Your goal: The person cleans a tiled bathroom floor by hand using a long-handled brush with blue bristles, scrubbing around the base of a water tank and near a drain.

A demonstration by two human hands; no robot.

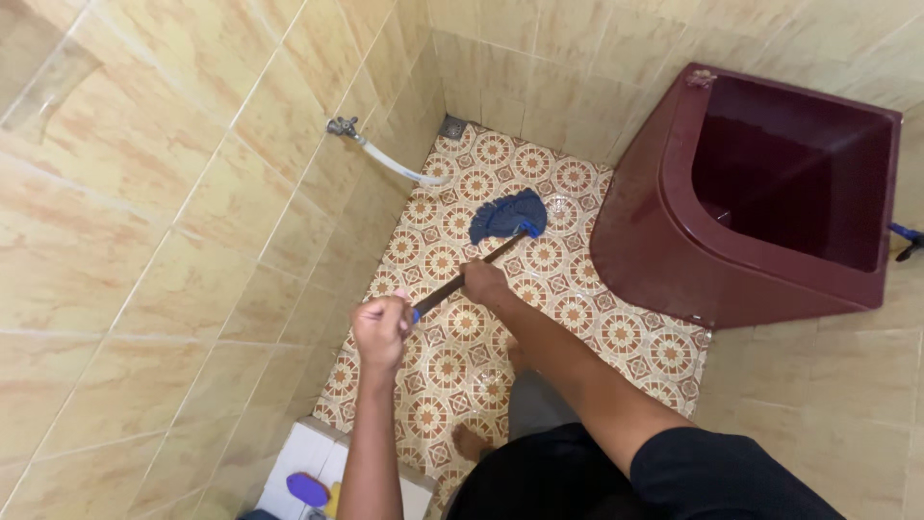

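A tap (pixel 341 125) with a white hose (pixel 404 169) juts from the left wall, a drain (pixel 453 127) sits in the floor's (pixel 616 337) far corner, and a maroon water basin (pixel 674 241) crowds the floor's right edge, close beside the blue mop head (pixel 507 216). The left hand (pixel 381 332) is clenched around the near end of the mop handle (pixel 481 262) and the right hand (pixel 484 282) grasps it midway — the shaft passes through both fists. The mop's long axis runs diagonally from near-left up to far-right — head resting on the patterned tiles toward the far wall.

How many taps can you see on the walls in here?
2: a metal tap with a white hose on the left wall, and a blue-handled tap at the right edge, beside the maroon tub. Others may be out of view.
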